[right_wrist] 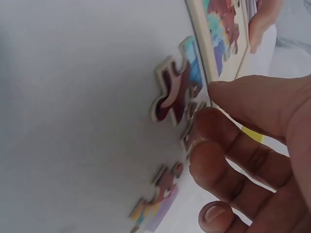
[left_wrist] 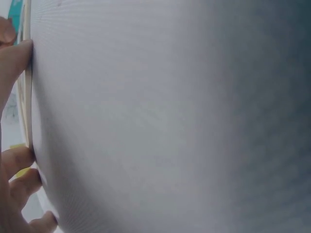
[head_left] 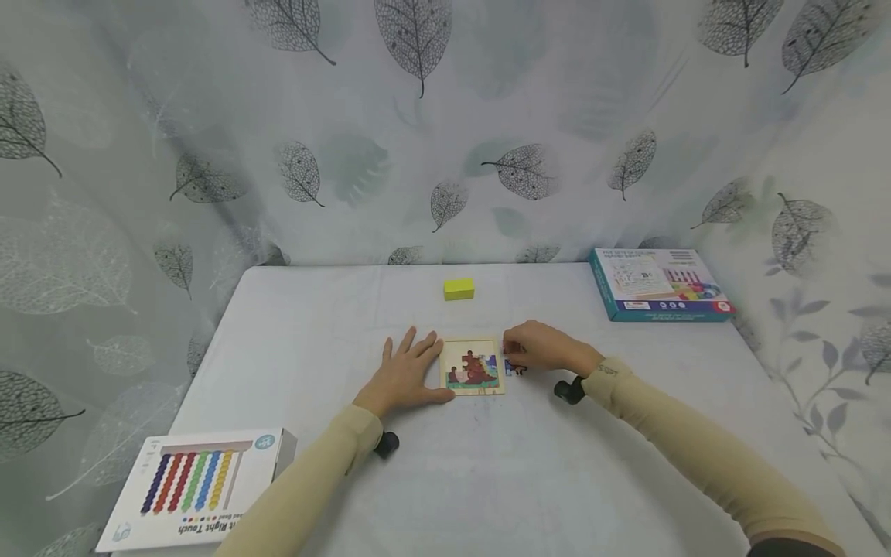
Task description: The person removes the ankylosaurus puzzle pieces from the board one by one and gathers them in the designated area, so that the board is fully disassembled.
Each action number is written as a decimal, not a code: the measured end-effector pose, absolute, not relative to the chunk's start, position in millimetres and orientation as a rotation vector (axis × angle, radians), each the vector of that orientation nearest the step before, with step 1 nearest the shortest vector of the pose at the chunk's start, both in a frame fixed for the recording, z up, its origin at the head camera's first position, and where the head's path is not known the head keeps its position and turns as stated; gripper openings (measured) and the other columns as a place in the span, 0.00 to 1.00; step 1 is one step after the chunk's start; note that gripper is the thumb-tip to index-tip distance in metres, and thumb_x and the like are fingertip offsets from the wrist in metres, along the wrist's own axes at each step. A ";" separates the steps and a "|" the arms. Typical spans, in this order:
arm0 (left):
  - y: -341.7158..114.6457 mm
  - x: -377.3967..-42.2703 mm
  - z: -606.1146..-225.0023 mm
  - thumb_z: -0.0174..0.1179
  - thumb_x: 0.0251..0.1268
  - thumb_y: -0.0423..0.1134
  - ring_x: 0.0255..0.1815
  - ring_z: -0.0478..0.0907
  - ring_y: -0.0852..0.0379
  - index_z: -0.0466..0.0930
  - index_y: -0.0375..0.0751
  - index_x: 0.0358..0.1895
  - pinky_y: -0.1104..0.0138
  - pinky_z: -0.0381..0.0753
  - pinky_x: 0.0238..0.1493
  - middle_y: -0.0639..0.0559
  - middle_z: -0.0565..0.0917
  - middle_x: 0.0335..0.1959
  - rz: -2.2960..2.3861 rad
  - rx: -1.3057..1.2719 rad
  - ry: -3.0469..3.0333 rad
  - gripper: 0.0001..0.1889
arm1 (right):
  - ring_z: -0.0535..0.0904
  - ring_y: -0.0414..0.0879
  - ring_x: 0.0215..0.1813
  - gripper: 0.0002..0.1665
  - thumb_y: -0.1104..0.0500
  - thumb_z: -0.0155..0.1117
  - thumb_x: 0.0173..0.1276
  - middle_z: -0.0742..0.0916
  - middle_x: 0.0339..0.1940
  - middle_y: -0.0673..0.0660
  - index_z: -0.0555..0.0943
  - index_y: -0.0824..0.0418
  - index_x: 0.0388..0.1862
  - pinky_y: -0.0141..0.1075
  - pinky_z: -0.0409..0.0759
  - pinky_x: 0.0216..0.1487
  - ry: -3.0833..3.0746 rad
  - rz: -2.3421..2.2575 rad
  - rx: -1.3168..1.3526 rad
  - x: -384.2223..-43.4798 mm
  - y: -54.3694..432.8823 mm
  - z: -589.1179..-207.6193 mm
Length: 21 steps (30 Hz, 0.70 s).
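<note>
From my distant post, head view: left hand (head_left: 401,377) spread on the tabletop (head_left: 452,480), thumb at the near left corner of the puzzle board (head_left: 452,352), forefinger at its far left corner. My left wrist view agrees: thumb and fingertips lie along the board's edge.

The board sits flat between the hands, just right of the left one, just left of the right one; a brown figure partly fills it.

Right hand (head_left: 546,346): fingers bent, thumb tip close by the board's edge. I cannot tell whether it pinches a piece; the fingertips hide part of one. In the right wrist view I note a brown-and-blue puzzle piece (right_wrist: 179,87) just beside the fingertips, and a brown-and-purple piece (right_wrist: 163,194) near them.

Beyond both hands, a yellow block (head_left: 459,289). Well beyond the right hand and to its right, a teal-edged box (head_left: 661,286). Left of and nearer than the left hand, a white box (head_left: 267,456) with a picture of coloured beads, partly covered by the tan sleeve (head_left: 299,483).
</note>
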<state>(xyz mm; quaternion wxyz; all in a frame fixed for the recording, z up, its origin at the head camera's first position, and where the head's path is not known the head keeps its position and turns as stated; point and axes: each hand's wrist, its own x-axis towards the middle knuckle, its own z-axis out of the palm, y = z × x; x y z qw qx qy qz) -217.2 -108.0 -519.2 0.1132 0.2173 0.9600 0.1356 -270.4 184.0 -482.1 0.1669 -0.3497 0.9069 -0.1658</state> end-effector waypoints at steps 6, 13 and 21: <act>-107.6 -217.2 -520.2 0.60 0.55 0.75 0.85 0.42 0.39 0.56 0.53 0.80 0.31 0.44 0.77 0.53 0.56 0.83 0.383 0.631 2.813 0.53 | 0.73 0.37 0.31 0.03 0.58 0.65 0.71 0.84 0.29 0.47 0.83 0.56 0.38 0.31 0.74 0.37 2.596 -0.425 -1.061 -268.6 166.7 -478.4; -107.1 -217.5 -518.6 0.60 0.55 0.76 0.85 0.42 0.39 0.57 0.53 0.80 0.31 0.45 0.77 0.53 0.57 0.83 0.379 0.628 2.819 0.53 | 0.79 0.41 0.40 0.13 0.51 0.66 0.71 0.85 0.41 0.52 0.84 0.59 0.47 0.37 0.82 0.45 2.613 -0.313 -1.107 -265.8 147.9 -476.0; -107.9 -217.1 -519.3 0.60 0.55 0.76 0.85 0.43 0.38 0.57 0.52 0.80 0.30 0.46 0.76 0.52 0.57 0.83 0.377 0.640 2.815 0.53 | 0.78 0.43 0.43 0.26 0.45 0.68 0.69 0.81 0.48 0.55 0.81 0.62 0.55 0.40 0.82 0.49 2.603 -0.252 -1.131 -262.2 132.9 -473.9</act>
